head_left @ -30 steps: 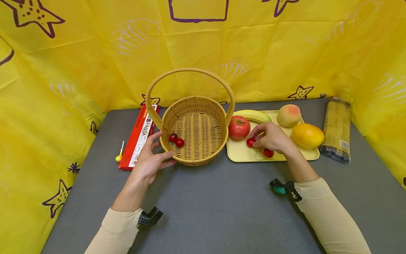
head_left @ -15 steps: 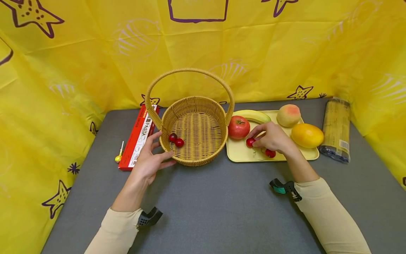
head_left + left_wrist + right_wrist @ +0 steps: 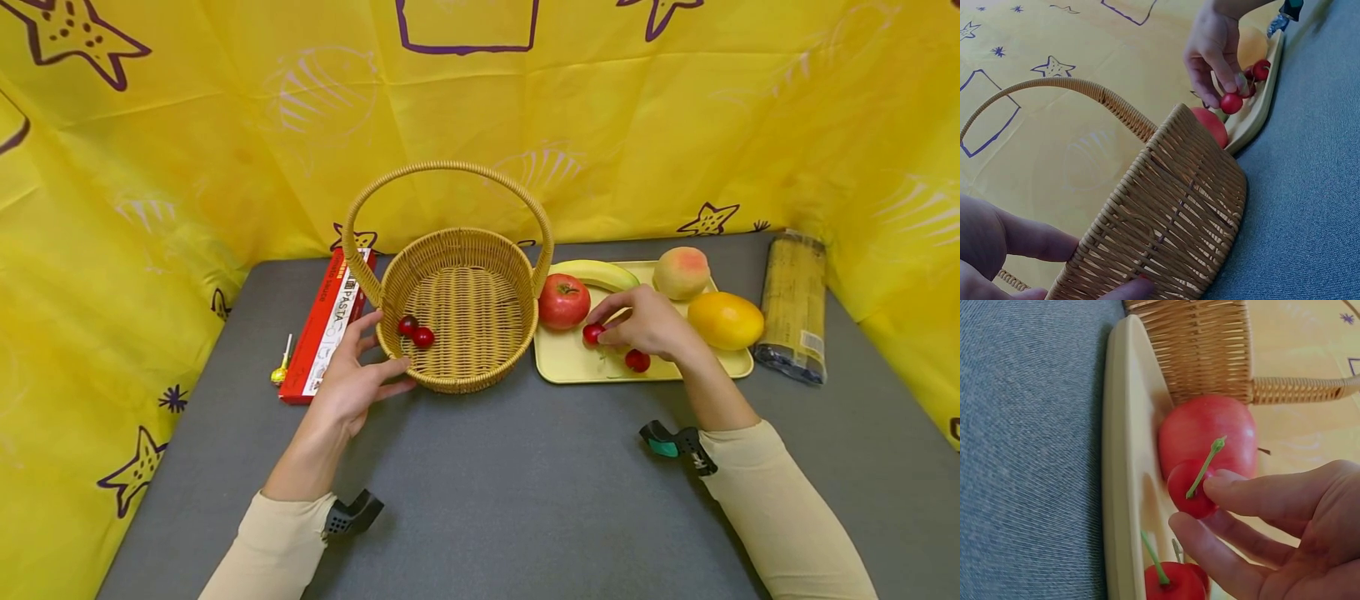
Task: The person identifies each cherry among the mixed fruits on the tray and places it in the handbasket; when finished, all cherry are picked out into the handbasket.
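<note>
My right hand pinches a red cherry with a green stem between thumb and fingers, over the cream tray. Beside that hand another cherry lies on the tray; the right wrist view shows part of a further one behind it. A red apple sits just left of the held cherry. My left hand rests its spread thumb and fingers against the left side of the wicker basket. Inside the basket two dark red cherries lie at the left.
The tray also bears a banana, a peach and a yellow mango. Right of it lies a yellow-and-black package. A red pasta box and a lollipop are left of the basket. A tall handle arches over the basket.
The right hand has risen very slightly with the cherry between its fingers. The cherry beside it has shifted a little right on the tray. Left hand and basket stay put.
</note>
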{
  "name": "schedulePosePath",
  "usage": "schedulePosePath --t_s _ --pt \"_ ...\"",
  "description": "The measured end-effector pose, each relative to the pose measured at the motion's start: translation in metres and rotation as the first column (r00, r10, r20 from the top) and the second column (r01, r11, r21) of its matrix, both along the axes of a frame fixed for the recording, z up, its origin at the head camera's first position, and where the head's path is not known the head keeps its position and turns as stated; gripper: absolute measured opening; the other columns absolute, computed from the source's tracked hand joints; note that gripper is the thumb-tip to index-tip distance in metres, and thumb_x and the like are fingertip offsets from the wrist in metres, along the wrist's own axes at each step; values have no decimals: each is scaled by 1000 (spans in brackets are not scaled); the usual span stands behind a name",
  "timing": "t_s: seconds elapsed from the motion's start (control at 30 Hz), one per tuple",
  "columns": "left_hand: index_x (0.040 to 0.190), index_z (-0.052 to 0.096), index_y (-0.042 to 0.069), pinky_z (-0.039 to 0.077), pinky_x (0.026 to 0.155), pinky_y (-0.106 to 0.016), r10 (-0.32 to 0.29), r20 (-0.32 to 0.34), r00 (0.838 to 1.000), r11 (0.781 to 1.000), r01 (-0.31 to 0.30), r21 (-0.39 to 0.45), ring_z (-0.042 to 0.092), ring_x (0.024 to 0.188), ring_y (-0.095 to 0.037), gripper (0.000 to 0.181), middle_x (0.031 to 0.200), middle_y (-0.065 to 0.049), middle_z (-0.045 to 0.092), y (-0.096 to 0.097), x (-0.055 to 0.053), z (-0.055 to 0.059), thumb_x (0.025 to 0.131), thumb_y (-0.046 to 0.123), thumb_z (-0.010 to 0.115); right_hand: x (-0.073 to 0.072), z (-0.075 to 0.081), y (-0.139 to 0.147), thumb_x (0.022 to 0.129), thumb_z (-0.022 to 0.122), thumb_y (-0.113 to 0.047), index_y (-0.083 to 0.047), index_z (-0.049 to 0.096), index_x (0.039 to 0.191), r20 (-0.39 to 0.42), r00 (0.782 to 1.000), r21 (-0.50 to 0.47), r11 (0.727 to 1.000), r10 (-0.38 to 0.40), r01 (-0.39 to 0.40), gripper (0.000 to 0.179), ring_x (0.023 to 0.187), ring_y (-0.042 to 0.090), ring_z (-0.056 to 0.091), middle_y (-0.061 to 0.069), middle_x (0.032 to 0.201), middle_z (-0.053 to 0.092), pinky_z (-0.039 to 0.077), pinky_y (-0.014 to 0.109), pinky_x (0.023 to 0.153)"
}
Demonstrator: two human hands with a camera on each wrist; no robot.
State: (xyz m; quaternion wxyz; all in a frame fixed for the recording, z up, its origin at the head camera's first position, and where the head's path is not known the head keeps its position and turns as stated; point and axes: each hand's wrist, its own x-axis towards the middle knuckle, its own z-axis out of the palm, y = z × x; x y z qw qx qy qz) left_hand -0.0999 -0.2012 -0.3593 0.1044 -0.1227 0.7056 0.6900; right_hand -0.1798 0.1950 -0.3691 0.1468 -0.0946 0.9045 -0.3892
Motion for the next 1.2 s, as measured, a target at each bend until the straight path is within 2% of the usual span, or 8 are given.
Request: schedulePosePath --t_s 0.3,0.6,0.7,0.83,0.97,1.2 --pt "166 20 20 64 88 -43 3 0 1000 1000 -3 1 67 113 -34 86 160 -22 25 -1 -1 -1 97 -7 63 1 6 3 85 82 -3 -2 79 109 36 999 -52 999 17 -15 25 80 22 70 16 100 77 63 32 70" --pt "166 19 20 64 88 -44 -7 4 1000 1000 7 -7 64 120 -41 86 160 -21 25 -2 -1 -2 97 -7 63 3 11 7 86 82 -3 1 76 112 86 996 -132 991 17 -5 27 80 24 72 20 103 77 64 33 71" --pt "166 19 20 64 89 -44 -8 3 1000 1000 8 -7 63 121 -42 85 160 -21 25 -2 -1 -2 97 -6 63 3 13 8 86 82 -4 1 76 114 101 995 -140 990 12 3 29 80 25 72 19 102 77 62 31 65" --pt "166 19 20 64 88 -44 -6 5 1000 1000 6 -8 64 120 -41 85 160 -21 25 -2 -1 -2 97 -6 63 4 17 9 86 83 -8 -3 76 115 109 994 -113 994 -3 15 31 75 26 68 16 98 77 53 29 52" --pt "166 19 20 64 88 -44 -5 4 1000 1000 6 -8 64 120 -41 85 160 -21 25 -2 0 -2 97 -7 63 6 19 10 86 83 -11 -5 75 117 107 994 -105 994 -14 25 32 72 27 65 15 99 76 49 29 48" --pt "166 19 20 64 89 -45 -4 8 1000 1000 4 -6 63 120 -41 85 161 -21 24 -1 0 -1 98 -6 63 7 22 9 87 83 -11 -4 75 118 72 997 -134 990 -30 40 33 79 30 69 17 105 76 60 34 61"
